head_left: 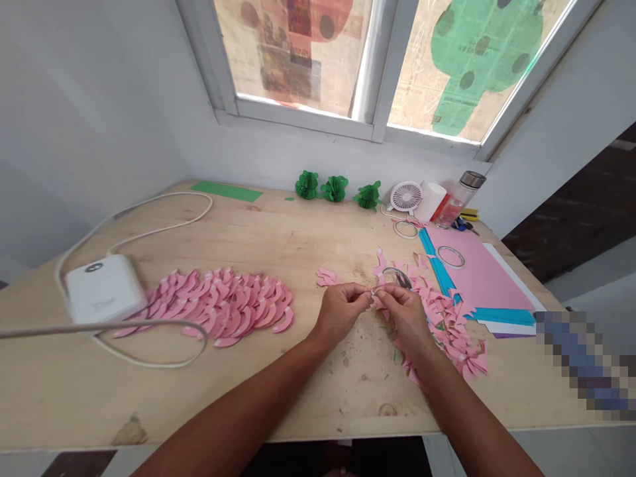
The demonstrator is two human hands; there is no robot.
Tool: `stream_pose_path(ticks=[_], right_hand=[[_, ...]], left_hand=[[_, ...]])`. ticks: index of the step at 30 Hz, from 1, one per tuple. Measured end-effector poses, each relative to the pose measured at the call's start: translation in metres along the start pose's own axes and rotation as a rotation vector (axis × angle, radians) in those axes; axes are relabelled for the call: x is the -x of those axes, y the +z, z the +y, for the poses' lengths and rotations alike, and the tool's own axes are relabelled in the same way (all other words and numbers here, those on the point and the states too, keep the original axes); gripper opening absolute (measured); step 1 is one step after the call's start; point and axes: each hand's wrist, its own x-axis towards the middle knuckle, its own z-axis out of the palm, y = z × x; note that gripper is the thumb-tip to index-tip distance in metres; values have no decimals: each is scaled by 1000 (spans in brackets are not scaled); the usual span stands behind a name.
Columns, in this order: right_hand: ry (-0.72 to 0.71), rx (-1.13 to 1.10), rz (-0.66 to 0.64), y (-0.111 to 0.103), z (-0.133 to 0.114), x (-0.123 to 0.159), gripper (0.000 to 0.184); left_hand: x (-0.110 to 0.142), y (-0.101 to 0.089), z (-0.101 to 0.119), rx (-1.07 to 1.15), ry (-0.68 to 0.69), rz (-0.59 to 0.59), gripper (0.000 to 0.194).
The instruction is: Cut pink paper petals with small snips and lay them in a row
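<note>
My left hand [340,308] and my right hand [405,315] meet above the middle of the wooden table, fingertips pinched together. A tiny pale bit shows between the fingertips, too small to name. Just beyond my right hand lie a curved pink paper strip [380,264] and a ring-shaped thing [397,275], partly hidden. Pink paper scraps [454,338] spread beside and under my right hand. Left of my left hand sits a large heap of curved pink paper pieces [233,305], some with pale ends. A few small pink pieces [326,277] lie just past my left hand.
A white box-shaped device [105,289] with a looping cable [149,232] stands at left. Green paper shapes [334,189], a small fan [406,197] and a bottle [460,199] line the back. Stacked coloured paper [489,271] with a tape roll [451,257] lies right. A green strip [226,191] is back left.
</note>
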Motion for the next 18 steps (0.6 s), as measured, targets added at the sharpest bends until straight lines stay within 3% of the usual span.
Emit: stream_pose_path(ticks=[13,18], right_hand=[[-56,30,9,0,2,-2,17],[-74,-26,104,-1,-4,-2,15]], left_hand=[[1,-1,4,-115,106,78,13],[1,-3,11,-115,97,98,12]])
